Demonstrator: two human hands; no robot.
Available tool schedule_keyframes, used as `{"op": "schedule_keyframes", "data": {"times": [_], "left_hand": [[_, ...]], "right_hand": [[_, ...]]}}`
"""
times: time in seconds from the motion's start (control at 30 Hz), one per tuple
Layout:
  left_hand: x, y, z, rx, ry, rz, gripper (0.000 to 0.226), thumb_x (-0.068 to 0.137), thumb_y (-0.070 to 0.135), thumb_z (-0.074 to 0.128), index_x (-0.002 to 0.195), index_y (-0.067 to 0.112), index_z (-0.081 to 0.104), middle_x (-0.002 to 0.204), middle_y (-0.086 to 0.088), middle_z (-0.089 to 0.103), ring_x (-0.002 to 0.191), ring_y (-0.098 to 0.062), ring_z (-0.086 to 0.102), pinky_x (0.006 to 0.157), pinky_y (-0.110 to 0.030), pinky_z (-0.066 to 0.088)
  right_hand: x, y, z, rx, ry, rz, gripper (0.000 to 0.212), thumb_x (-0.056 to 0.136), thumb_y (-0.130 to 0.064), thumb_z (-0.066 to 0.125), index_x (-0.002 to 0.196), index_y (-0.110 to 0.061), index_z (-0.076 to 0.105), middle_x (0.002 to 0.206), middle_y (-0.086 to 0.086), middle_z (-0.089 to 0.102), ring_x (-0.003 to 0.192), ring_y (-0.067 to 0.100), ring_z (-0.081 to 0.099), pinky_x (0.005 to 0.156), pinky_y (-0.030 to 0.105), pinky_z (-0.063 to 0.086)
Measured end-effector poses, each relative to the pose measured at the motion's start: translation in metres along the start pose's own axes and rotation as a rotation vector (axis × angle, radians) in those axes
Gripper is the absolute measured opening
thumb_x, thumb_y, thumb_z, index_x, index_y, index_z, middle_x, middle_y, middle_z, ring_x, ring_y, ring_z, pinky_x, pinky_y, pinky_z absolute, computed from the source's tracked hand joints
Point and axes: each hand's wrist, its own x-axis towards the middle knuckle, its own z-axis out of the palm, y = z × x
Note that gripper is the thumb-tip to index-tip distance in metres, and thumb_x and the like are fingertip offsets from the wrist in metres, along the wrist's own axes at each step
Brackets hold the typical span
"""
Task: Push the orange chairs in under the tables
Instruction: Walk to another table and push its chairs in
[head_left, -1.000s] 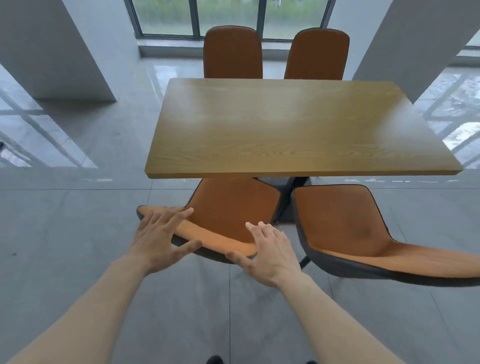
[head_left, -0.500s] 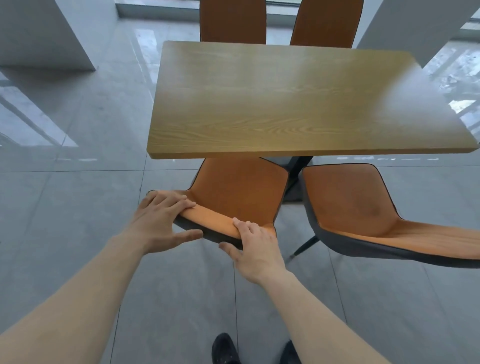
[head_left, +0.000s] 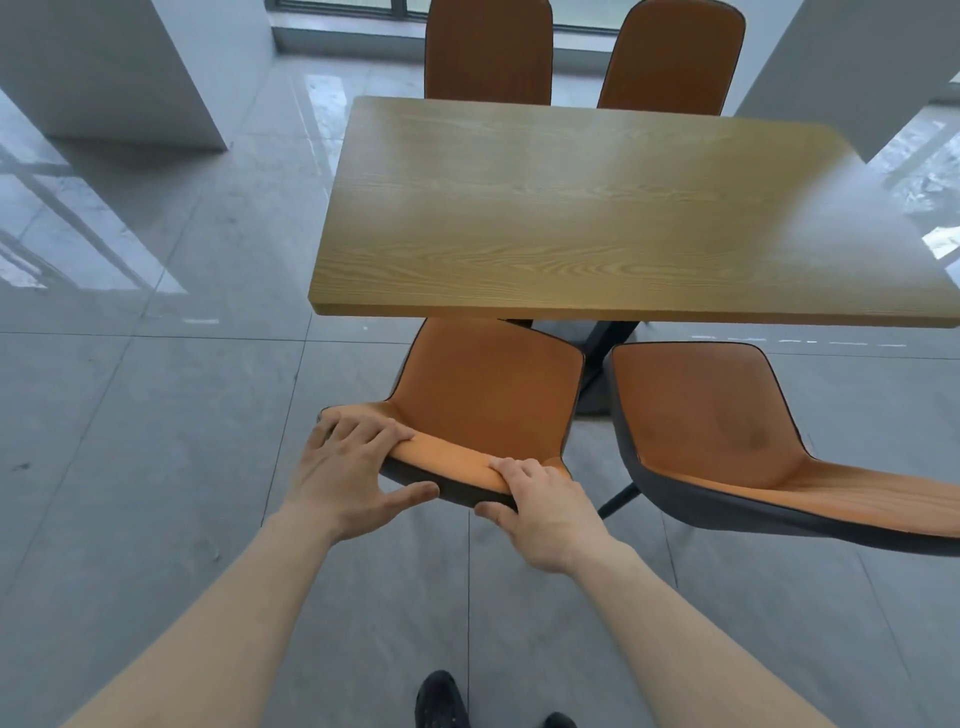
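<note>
The top edge of the near-left orange chair's backrest is gripped by both hands. The left hand is laid over the backrest's left corner, fingers draped across the orange front face and thumb pressed against the dark back shell. The right hand is clamped on the right end of the same edge — fingers curled over the top, thumb underneath on the dark shell. The front part of this chair's seat is hidden beneath the near edge of the wooden surface, close to its near-left corner; the backrest is seen clear of that edge. A second orange chair is placed just beside it on the right, under the same near edge, its backrest angled out toward the right. Two more orange chairs are seen at the far edge — one on the left, one on the right. Black shoes are visible on the grey tiled floor.
</note>
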Motion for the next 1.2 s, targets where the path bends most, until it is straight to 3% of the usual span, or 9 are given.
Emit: {"op": "schedule_keyframes", "data": {"times": [0.33,0.53,0.7,0.83,1.0,1.2], "left_hand": [[-0.05,0.098,0.042,0.001,0.101,-0.125,0.094,0.07,0.102,0.02,0.125,0.038,0.062,0.121,0.012,0.062,0.118,-0.016,0.049,0.108,-0.042,0.03],[-0.058,0.126,0.044,0.027,0.063,-0.133,0.093,0.071,0.101,0.02,0.13,0.041,0.058,0.125,0.016,0.06,0.121,-0.014,0.045,0.107,-0.038,0.027],[-0.041,0.107,0.037,-0.033,-0.063,-0.069,0.1,0.064,0.106,0.026,0.14,0.044,0.049,0.14,0.019,0.053,0.132,-0.012,0.042,0.117,-0.037,0.026],[-0.044,0.108,0.041,-0.041,-0.058,-0.109,0.103,0.06,0.108,0.025,0.138,0.045,0.051,0.136,0.019,0.058,0.127,-0.011,0.048,0.112,-0.035,0.033],[-0.052,0.112,0.041,-0.037,-0.057,-0.131,0.103,0.059,0.108,0.021,0.133,0.044,0.054,0.127,0.019,0.061,0.118,-0.011,0.05,0.107,-0.033,0.038],[-0.065,0.118,0.048,-0.073,-0.016,-0.143,0.102,0.061,0.108,0.022,0.129,0.041,0.058,0.115,0.018,0.062,0.108,-0.011,0.05,0.104,-0.032,0.038]], "right_hand": [[-0.045,0.083,-0.013,-0.037,-0.074,-0.072,0.059,0.103,-0.054,0.051,0.158,-0.038,0.033,0.159,-0.005,0.042,0.144,0.024,0.035,0.122,0.042,0.025],[-0.063,0.107,-0.005,-0.014,-0.018,-0.046,0.066,0.104,-0.055,0.049,0.162,-0.038,0.023,0.166,-0.003,0.032,0.152,0.024,0.022,0.127,0.047,0.014],[-0.067,0.105,0.006,0.02,0.05,-0.033,0.081,0.093,-0.076,0.041,0.162,-0.038,0.022,0.168,-0.003,0.027,0.156,0.023,0.014,0.129,0.051,0.003],[-0.063,0.104,0.014,0.009,0.085,-0.037,0.086,0.085,-0.089,0.037,0.156,-0.04,0.032,0.156,-0.007,0.04,0.148,0.022,0.026,0.126,0.054,0.011],[-0.063,0.108,0.022,-0.044,0.089,-0.056,0.102,0.071,-0.093,0.01,0.153,-0.038,0.034,0.149,-0.008,0.043,0.14,0.023,0.031,0.124,0.053,0.015],[-0.067,0.116,0.028,-0.039,0.068,-0.081,0.091,0.077,-0.092,0.018,0.15,-0.041,0.036,0.145,-0.01,0.043,0.137,0.021,0.032,0.123,0.052,0.016]]}}
